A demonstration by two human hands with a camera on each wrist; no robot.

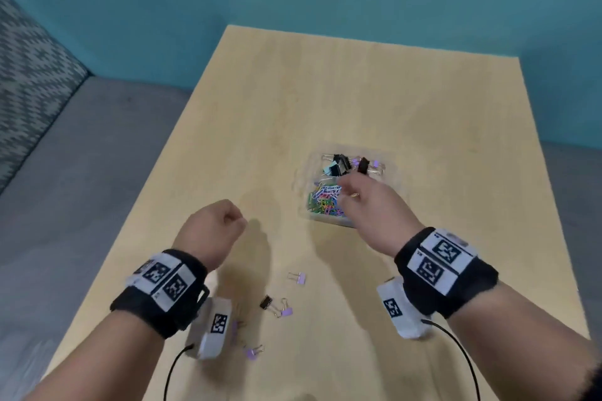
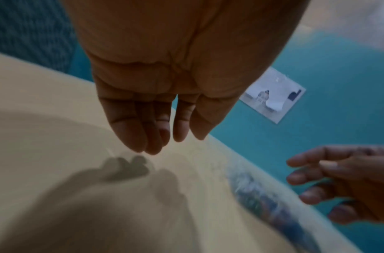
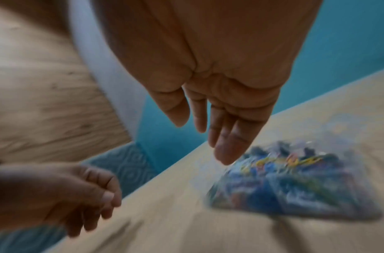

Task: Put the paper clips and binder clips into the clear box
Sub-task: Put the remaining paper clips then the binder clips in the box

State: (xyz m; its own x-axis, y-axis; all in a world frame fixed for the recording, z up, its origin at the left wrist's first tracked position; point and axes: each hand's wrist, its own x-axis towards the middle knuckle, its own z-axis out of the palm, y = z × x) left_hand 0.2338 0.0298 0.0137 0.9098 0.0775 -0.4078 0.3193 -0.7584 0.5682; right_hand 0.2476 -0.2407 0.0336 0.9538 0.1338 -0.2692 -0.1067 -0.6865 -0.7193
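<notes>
My right hand (image 1: 365, 202) hovered over the clear box (image 1: 306, 172) of clips, fingers loose and empty; my left hand (image 1: 211, 228) hung relaxed, holding nothing, above the table (image 1: 358, 91).

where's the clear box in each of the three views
Head: clear box right of centre on the table, under the right hand.
Left wrist: blurred streak at lower right.
Right wrist: blurred, lower right, below the fingertips.
Shared landmark: the right hand.

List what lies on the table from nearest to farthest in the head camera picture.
Purple clip → black clip → another purple clip → left hand → right hand over the clear box.
</notes>
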